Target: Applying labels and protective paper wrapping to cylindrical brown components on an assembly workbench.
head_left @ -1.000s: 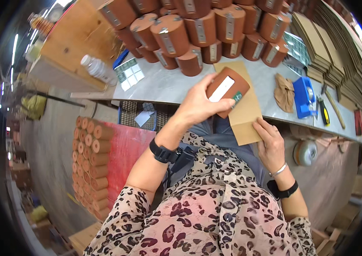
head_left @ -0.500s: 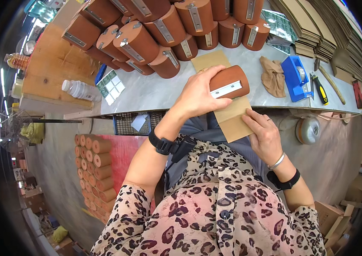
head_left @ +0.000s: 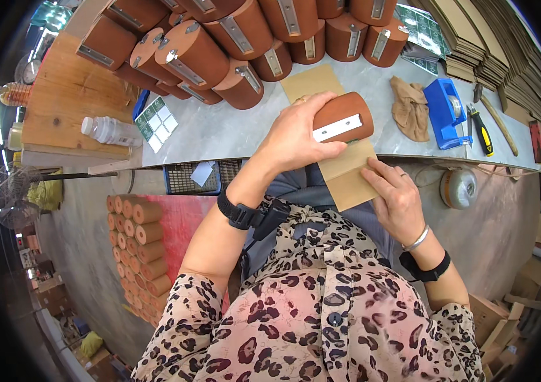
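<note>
Near the front edge of the table lies a reddish-brown cylinder (head_left: 348, 107) with a metal strip along its side. My left hand (head_left: 299, 135) is wrapped over its left end, thumb below and fingers above. Under the cylinder runs a tan strip of creased cardboard (head_left: 350, 184); its near part hangs past the table edge toward my lap, and its far part shows beyond my left hand. My right hand (head_left: 399, 198) pinches the right edge of that near part, fingers on top and the thumb hidden.
Many similar cylinders (head_left: 238, 32) are piled at the back. Rightward lie a crumpled brown glove (head_left: 410, 108), a blue tape dispenser (head_left: 442, 114), a screwdriver (head_left: 482, 134), a hammer (head_left: 496, 118) and flat cardboard stacks (head_left: 468, 32). A plastic bottle (head_left: 112, 131) and sticker sheet (head_left: 157, 124) are leftward.
The view has shifted slightly, so the background sits a little differently. Both hands keep their holds, and the cylinder has turned or tilted only slightly.
</note>
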Demonstrator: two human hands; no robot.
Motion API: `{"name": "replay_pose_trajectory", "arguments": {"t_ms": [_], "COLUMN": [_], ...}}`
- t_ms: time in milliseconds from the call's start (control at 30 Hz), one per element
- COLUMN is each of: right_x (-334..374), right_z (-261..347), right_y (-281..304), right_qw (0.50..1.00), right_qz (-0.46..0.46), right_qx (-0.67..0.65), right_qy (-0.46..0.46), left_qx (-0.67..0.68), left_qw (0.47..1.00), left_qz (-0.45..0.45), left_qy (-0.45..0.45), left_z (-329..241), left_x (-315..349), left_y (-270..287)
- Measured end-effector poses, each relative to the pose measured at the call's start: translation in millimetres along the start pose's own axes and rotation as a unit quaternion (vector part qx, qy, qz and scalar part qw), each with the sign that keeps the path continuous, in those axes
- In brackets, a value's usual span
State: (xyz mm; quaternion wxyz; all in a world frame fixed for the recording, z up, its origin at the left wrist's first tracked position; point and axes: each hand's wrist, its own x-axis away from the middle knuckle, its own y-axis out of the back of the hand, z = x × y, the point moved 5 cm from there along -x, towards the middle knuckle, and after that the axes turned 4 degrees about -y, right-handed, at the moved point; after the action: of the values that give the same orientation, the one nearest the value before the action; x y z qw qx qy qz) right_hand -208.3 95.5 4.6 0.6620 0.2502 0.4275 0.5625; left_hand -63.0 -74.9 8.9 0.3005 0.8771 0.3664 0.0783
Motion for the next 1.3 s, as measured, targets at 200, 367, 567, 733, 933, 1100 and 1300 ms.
{"name": "replay_pose_trajectory", "arguments": {"t_ms": [200, 367, 567, 733, 933, 1100, 1300], "right_x": [-26.5, -70.6, -116.1, -122.8, -122.0, -122.1, -118.6], "right_z": [14.1, 13.7, 8.4, -11.8, -13.8, -21.8, -29.7], "right_y": [24.6, 37.7, 29.4, 12.5, 9.8, -12.3, -32.2], "right_qw": [0.998, 0.993, 0.988, 0.987, 0.987, 0.975, 0.947], "right_qz": [0.004, 0.002, -0.014, 0.037, 0.025, 0.005, -0.055], "right_qx": [0.049, 0.049, -0.044, -0.155, -0.157, -0.213, -0.274], "right_qy": [0.045, 0.103, 0.146, 0.032, 0.022, -0.061, -0.157], "left_qx": [0.044, 0.070, 0.239, 0.350, 0.312, 0.300, 0.423], "left_qw": [0.997, 0.997, 0.970, 0.935, 0.946, 0.942, 0.887], "left_qz": [0.052, 0.020, 0.036, 0.010, -0.078, -0.143, -0.149], "left_qy": [-0.045, -0.032, 0.008, 0.048, 0.035, 0.048, 0.114], "left_z": [4.4, 7.7, 21.2, 28.9, 29.5, 25.5, 29.2], "left_x": [0.3, 2.4, -2.4, 1.9, 11.8, 10.1, 4.8], "left_y": [3.4, 2.4, -4.5, -2.6, -15.2, -19.7, -26.9]}}
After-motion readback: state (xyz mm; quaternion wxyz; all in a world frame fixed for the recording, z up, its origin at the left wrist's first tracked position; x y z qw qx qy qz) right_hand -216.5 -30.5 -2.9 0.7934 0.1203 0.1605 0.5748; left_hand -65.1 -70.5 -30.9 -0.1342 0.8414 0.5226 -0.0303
